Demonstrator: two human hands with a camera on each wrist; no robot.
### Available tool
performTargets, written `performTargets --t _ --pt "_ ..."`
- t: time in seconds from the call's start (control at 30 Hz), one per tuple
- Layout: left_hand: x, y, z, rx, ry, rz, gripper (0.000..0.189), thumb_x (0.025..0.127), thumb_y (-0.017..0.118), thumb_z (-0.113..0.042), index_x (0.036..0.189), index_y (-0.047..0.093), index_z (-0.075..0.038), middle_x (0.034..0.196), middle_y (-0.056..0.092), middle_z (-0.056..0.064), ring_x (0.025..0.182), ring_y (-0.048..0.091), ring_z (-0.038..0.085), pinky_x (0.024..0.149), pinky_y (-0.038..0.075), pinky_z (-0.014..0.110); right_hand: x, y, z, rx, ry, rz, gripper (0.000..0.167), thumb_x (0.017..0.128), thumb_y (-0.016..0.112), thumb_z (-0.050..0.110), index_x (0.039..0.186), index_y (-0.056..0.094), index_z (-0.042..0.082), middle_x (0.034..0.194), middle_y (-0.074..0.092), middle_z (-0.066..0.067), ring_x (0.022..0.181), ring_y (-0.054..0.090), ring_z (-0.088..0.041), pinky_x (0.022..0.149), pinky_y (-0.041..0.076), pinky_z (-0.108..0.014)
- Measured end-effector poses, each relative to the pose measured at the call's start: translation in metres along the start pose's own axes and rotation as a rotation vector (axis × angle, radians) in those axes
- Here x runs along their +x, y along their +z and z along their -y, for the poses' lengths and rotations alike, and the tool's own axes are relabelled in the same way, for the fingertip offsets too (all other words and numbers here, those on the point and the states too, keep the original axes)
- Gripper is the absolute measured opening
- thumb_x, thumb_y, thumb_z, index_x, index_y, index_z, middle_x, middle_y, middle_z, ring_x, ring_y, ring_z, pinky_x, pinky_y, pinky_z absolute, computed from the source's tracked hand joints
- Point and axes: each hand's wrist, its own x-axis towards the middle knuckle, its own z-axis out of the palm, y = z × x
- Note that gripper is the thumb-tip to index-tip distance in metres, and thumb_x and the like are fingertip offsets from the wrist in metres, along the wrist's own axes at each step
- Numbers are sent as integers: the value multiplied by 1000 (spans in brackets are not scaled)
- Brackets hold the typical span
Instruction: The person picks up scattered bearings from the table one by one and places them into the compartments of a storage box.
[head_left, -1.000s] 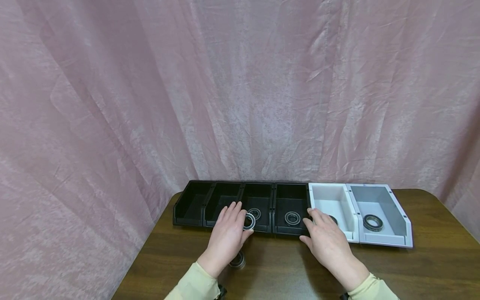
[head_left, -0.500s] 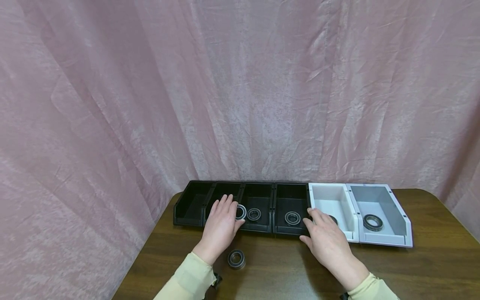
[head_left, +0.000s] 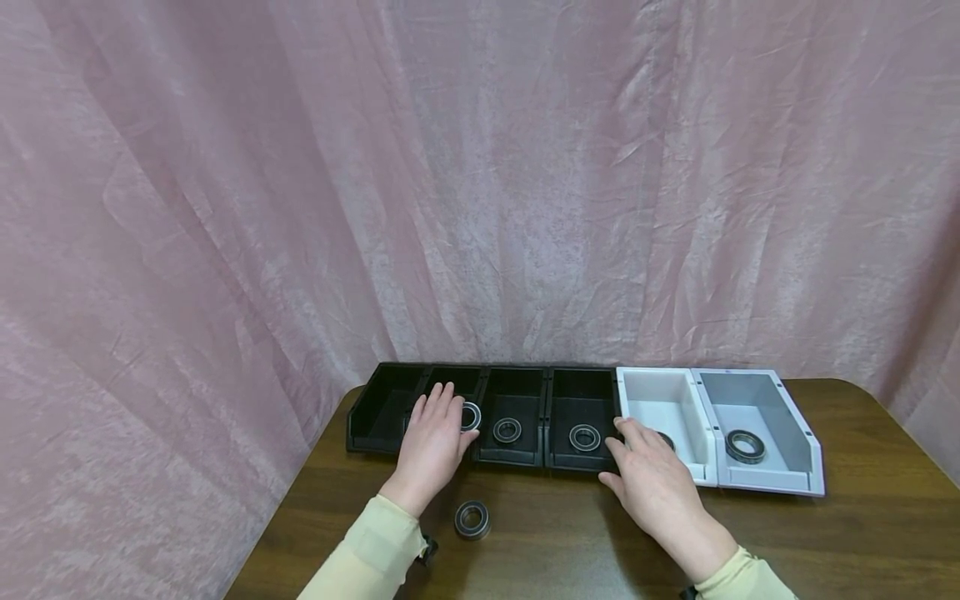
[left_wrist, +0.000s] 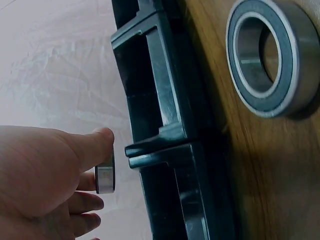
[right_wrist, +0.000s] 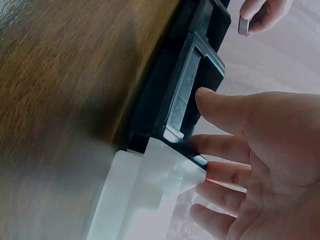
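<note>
My left hand (head_left: 427, 446) pinches a ball bearing (left_wrist: 105, 179) on edge between thumb and fingers, above the second black bin (head_left: 454, 377) from the left. In the left wrist view that bearing hangs clear of the bin's front edge. My right hand (head_left: 652, 475) is at the border between the rightmost black bin (head_left: 585, 385) and the white bin (head_left: 660, 385), fingers extended and gripping nothing. Its fingers reach the bins' front corners in the right wrist view. A second, thick bearing (left_wrist: 304, 55) lies flat on the table, in front of the bins.
Bearings lie in the third black bin (head_left: 513, 383), the rightmost black bin and the grey bin (head_left: 742, 387). Another bearing (head_left: 667, 442) in the white bin is partly hidden by my right hand. A pink curtain (head_left: 480, 208) hangs behind the wooden table (head_left: 555, 550).
My left hand has moved left with the bearing, from near the third black bin to over the second. The bearing on the table has come into full view. My right hand stays put.
</note>
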Motion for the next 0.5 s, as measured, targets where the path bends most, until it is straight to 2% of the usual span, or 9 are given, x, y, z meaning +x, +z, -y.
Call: performTargets --t 0.5 --pt "1 7 16 -24 -66 10 60 102 82 -31 143 62 8 161 52 31 154 45 47 127 35 63 0 1 -1 -10 -8 -1 49 86 96 26 120 78 -4 143 65 -25 131 63 -45 109 53 -56"
